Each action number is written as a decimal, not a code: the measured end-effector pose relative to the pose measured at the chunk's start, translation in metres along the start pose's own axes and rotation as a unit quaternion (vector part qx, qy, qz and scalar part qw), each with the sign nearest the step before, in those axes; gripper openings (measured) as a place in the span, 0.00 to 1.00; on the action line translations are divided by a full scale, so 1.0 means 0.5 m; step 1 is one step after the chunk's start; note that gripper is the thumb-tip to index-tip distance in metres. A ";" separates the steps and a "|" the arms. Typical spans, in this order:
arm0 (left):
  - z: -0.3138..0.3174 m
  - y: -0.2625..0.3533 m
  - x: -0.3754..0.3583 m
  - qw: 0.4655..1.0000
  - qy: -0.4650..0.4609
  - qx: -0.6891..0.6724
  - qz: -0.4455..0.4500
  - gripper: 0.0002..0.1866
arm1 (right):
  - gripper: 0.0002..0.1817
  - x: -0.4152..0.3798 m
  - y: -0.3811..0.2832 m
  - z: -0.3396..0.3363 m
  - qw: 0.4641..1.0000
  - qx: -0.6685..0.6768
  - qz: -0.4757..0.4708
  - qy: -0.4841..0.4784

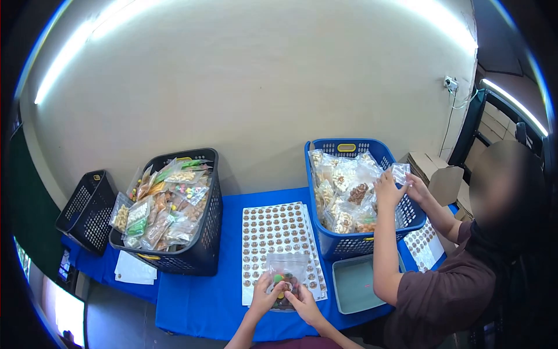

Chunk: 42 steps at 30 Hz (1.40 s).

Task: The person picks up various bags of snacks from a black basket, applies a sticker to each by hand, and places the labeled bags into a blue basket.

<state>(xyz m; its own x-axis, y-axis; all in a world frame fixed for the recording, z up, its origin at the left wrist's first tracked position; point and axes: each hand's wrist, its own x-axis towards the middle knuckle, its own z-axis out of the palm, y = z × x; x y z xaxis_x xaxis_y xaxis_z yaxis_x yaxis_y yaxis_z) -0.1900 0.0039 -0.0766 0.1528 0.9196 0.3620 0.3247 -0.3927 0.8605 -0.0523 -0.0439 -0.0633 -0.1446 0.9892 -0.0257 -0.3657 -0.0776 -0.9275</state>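
A clear zip bag (289, 263) of colourful round sweets is held upright between my two hands at the table's front. My left hand (264, 298) grips its left side, with the thumb on the front. My right hand (306, 306) grips the lower right side, its thumb close to a small round brown sticker (287, 286) on the bag. Behind and under the bag lie sheets of round stickers (273, 227). The fingers behind the bag are hidden.
A black basket (210, 232) of filled bags stands left, a blue basket (325, 241) of bags right. A co-worker's hands (390, 189) hold a small clear bag over the blue basket. A grey tray (354, 291) lies right of my hands. Another black basket (93, 203) stands far left.
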 end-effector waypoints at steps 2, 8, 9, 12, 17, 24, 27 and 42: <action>-0.043 0.042 0.001 0.991 -0.061 -0.097 -0.074 0.17 | 0.22 0.001 0.000 0.024 0.999 0.043 0.003 -0.010; -0.146 0.055 -0.014 0.937 -0.050 -0.311 -0.148 0.19 | 0.19 -0.011 0.010 0.104 0.997 0.034 0.072 -0.024; -0.155 0.072 -0.017 0.935 -0.017 -0.321 -0.150 0.19 | 0.19 -0.013 0.027 0.109 0.996 0.030 0.082 -0.024; -0.175 0.041 -0.035 0.943 0.027 -0.296 -0.153 0.18 | 0.20 -0.021 0.068 0.131 0.996 -0.008 0.084 -0.036; -0.200 -0.001 -0.055 0.979 -0.067 -0.146 -0.129 0.15 | 0.26 -0.054 0.018 0.134 0.951 -0.276 -0.092 0.105; -0.147 -0.007 -0.107 0.968 -0.251 0.012 -0.011 0.09 | 0.12 -0.099 0.039 0.131 0.827 -0.518 -0.160 0.147; -0.142 -0.017 -0.116 0.981 -0.192 0.001 0.005 0.07 | 0.09 -0.104 0.051 0.157 0.811 -0.544 -0.146 0.155; -0.393 0.095 0.034 0.954 0.222 -0.202 0.017 0.15 | 0.09 -0.159 0.069 0.243 0.925 -0.359 -0.110 0.063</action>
<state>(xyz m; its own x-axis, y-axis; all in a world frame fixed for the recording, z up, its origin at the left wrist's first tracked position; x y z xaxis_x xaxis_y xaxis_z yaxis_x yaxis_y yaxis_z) -0.3552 0.0038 0.0407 -0.2831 0.8566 0.4315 -0.0737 -0.4680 0.8807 -0.1654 -0.1403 -0.0480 -0.0152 0.9814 0.1916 0.3371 0.1854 -0.9230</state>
